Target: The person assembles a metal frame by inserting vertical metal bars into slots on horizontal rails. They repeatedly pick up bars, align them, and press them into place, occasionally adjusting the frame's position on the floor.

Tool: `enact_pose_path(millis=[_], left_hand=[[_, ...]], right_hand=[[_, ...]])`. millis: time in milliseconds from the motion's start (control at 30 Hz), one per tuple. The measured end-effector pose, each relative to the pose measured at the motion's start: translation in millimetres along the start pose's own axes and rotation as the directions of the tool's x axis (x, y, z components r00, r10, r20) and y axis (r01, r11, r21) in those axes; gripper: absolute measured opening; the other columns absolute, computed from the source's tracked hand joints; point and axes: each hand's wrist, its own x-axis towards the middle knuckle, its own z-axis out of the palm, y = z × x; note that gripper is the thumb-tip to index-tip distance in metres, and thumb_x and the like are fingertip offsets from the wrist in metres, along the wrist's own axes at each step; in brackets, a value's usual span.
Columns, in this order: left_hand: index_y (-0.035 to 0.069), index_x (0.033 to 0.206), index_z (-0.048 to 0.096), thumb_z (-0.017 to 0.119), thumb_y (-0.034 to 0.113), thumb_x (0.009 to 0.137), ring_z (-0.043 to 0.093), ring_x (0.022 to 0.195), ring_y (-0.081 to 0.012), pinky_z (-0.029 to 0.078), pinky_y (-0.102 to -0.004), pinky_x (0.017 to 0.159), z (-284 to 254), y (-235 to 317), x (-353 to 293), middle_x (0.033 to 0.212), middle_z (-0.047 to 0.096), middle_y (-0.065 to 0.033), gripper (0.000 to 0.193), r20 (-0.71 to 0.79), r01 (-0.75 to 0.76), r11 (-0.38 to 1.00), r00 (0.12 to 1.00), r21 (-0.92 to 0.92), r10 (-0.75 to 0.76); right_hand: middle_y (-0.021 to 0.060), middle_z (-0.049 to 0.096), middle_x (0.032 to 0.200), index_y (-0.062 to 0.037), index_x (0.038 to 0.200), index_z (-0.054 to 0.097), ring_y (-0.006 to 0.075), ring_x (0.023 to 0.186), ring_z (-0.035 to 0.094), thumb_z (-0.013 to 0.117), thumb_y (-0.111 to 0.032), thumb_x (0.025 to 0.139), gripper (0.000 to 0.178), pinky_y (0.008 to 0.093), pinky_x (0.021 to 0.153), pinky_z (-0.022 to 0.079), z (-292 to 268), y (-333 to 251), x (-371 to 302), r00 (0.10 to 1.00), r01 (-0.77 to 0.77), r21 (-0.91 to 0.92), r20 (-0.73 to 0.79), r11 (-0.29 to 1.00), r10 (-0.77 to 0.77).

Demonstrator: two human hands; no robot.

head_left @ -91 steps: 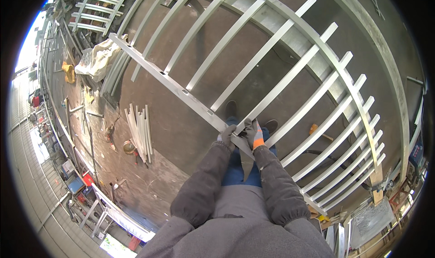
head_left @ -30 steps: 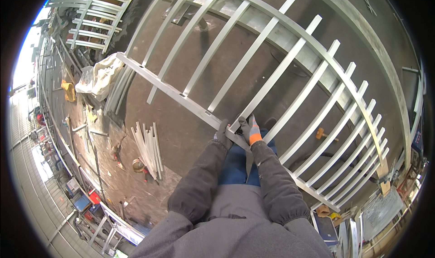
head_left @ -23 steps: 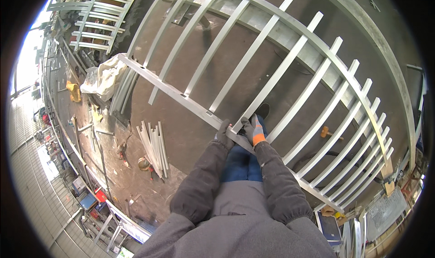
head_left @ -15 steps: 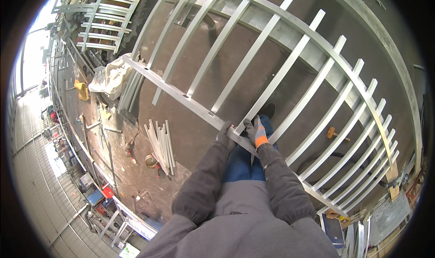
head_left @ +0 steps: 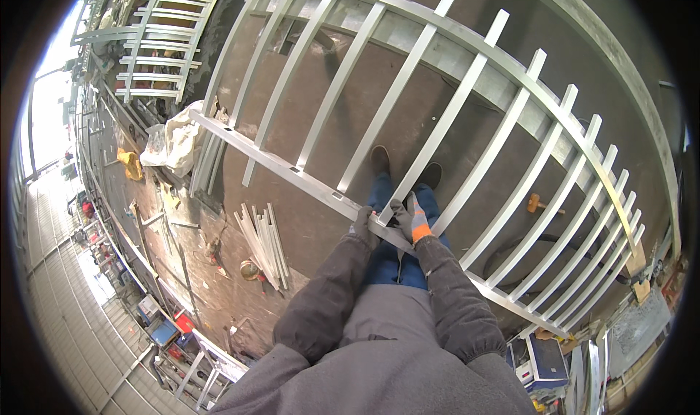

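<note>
A large metal railing frame lies in front of me, with several parallel square bars crossing a curved top rail (head_left: 503,59). My left hand (head_left: 362,224), dark-gloved, is closed around the slotted metal rail (head_left: 255,151) near its near end. Beside it my right hand (head_left: 408,220), in a grey glove with an orange band, is closed on the lower end of a square metal bar (head_left: 445,123), where that bar meets the rail. Further left, several bars end near the rail's dark slots, some visibly apart from it. The fingertips are partly hidden.
Loose metal bars (head_left: 271,244) lie on the floor to my left, near a white sack (head_left: 182,139). A mallet with an orange-yellow head (head_left: 534,204) rests beneath the bars at right. Another railing frame (head_left: 166,40) stands at far left. My shoes (head_left: 431,174) are under the frame.
The view has shifted slightly, and my left shoe now shows beneath the bars. The slotted rail's far end sits a little lower in view. Both hands keep their grip.
</note>
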Motion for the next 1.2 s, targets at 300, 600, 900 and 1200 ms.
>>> enact_pose_path(millis=[300,600,900,1200], left_hand=[[0.008,0.098,0.057,0.069,0.028,0.084,0.062,0.087,-0.0245,0.053,-0.0376,0.08,-6,-4,8,0.092,0.059,-0.0073,0.027,-0.031,0.02,0.997,0.999,-0.069,-0.022],[0.012,0.103,0.057,0.071,0.046,0.087,0.061,0.092,-0.0261,0.052,-0.0451,0.083,-15,17,-6,0.097,0.061,-0.0087,0.04,-0.04,0.024,0.995,0.999,0.1,-0.02],[0.014,0.104,0.058,0.07,0.062,0.083,0.062,0.077,-0.0265,0.055,-0.0467,0.065,-28,90,46,0.086,0.058,-0.0083,0.054,-0.039,-0.146,0.987,0.989,-0.067,0.143],[0.016,0.092,0.064,0.077,0.055,0.08,0.063,0.071,-0.0242,0.053,-0.0415,0.065,-22,90,42,0.076,0.061,-0.0048,0.043,-0.03,-0.085,0.992,0.996,-0.097,0.082]], right_hand=[[0.0086,0.059,0.119,0.0004,0.138,0.042,0.0161,0.105,0.054,0.061,-0.025,0.1,0.049,0.0296,0.091,0.048,1,13,2,0.99,-0.107,0.13,0.109,0.986,0.093],[0.0078,0.063,0.102,0.0004,0.128,0.048,0.0144,0.088,0.06,0.06,-0.023,0.098,0.04,0.0282,0.075,0.052,7,13,-1,0.972,-0.22,-0.117,0.057,0.968,0.228],[0.0166,0.069,0.089,-0.0037,0.114,0.061,0.0228,0.084,0.068,0.063,-0.037,0.093,0.039,0.0366,0.078,0.053,2,-32,-10,0.995,0.055,-0.956,0.077,0.289,0.064],[0.016,0.062,0.115,-0.0019,0.129,0.052,0.0263,0.098,0.063,0.067,-0.026,0.093,0.046,0.0368,0.082,0.053,94,-34,100,0.997,0.057,-0.115,0.06,0.992,-0.05]])
